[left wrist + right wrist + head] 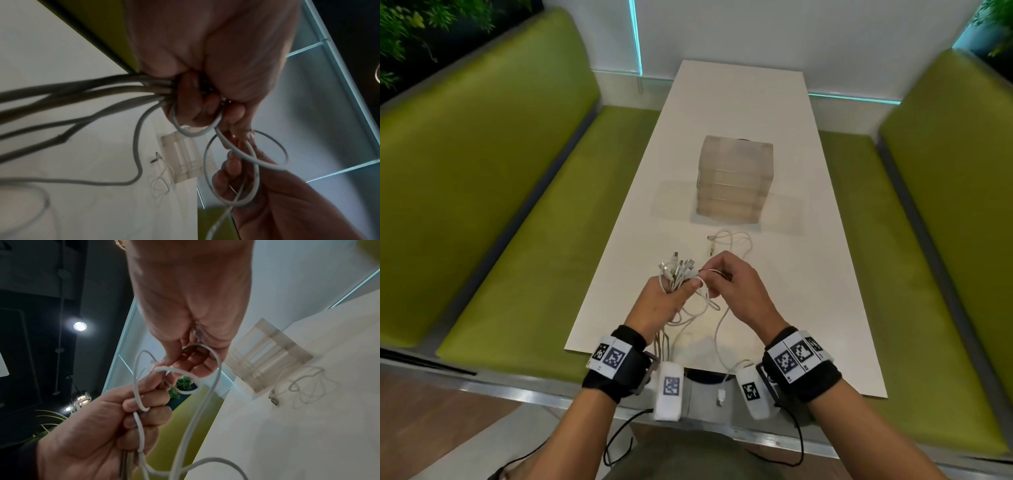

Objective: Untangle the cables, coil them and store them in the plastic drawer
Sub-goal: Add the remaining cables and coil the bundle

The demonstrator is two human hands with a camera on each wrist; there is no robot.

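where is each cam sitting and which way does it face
Head: on the head, facing forward and down at the table; both forearms, left hand, right hand.
Left wrist: looks along the left hand gripping the cable bundle.
Right wrist: looks along the right hand pinching one cable.
All three share the plastic drawer.

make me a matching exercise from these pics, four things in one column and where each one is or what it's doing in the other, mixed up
Things:
1. left hand
2. right hand
3. plastic drawer unit
4. loose cable

Places or states:
A. lies on the white table just in front of the drawers
B. grips the bundle of cables, connectors pointing up
C. stands closed in the middle of the table
D. pinches one cable pulled from the bundle

Pairs: 1-B, 2-D, 3-C, 4-A
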